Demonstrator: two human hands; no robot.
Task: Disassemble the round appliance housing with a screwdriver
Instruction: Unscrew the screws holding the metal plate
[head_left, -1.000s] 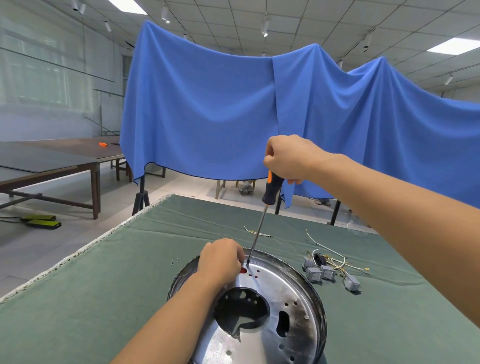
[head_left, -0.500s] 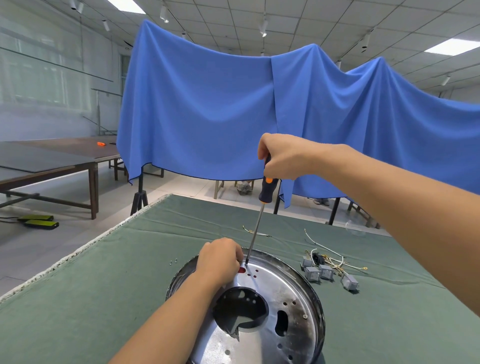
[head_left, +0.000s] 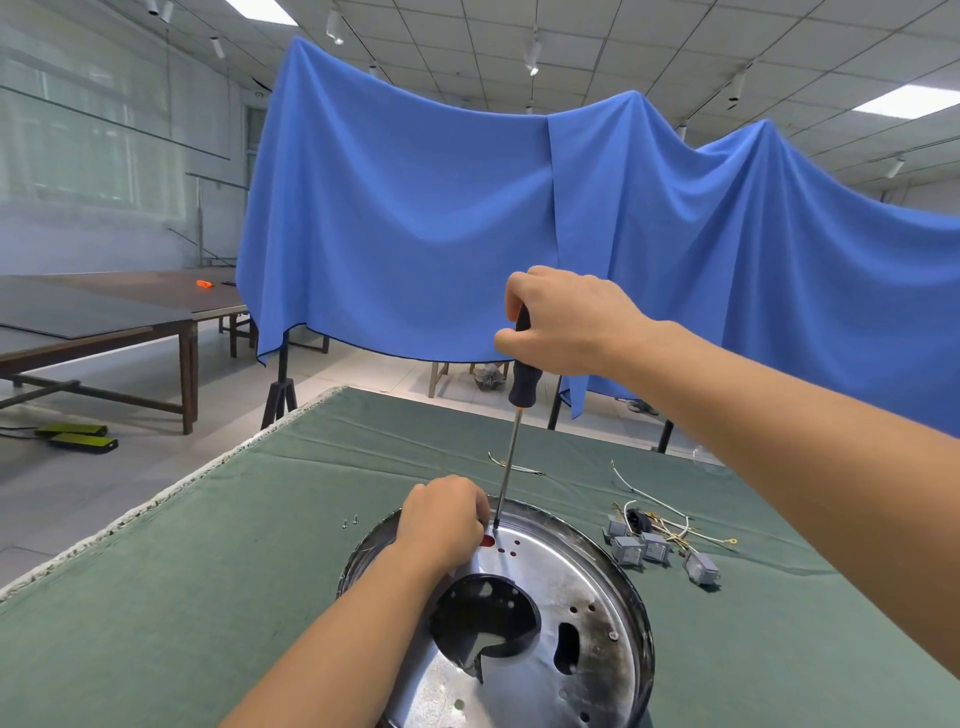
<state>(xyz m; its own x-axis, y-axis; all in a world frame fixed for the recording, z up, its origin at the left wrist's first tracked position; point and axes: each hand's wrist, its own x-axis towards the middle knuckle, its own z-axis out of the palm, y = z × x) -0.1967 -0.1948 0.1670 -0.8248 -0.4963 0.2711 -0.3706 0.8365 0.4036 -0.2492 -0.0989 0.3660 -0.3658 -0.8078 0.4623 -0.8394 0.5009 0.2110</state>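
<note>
Here the round housing (head_left: 545, 613), a shiny metal dish with a dark middle opening, lies low in the frame, right of centre, on the green table cover (head_left: 208, 571). The right hand (head_left: 563, 322), mid-frame, is wrapped round the black handle of the screwdriver (head_left: 511, 452); its shaft runs steeply down to the dish's far edge. The left hand (head_left: 441, 525) is curled on that edge beside the tip; whether it pinches anything I cannot tell. To do this well, I would keep the shaft in line with the screw, press down firmly, and steady the dish. The dish holds no loose parts; two small screws (head_left: 350, 521) lie left of it, grey switches and wires (head_left: 660, 545) to its right.
</note>
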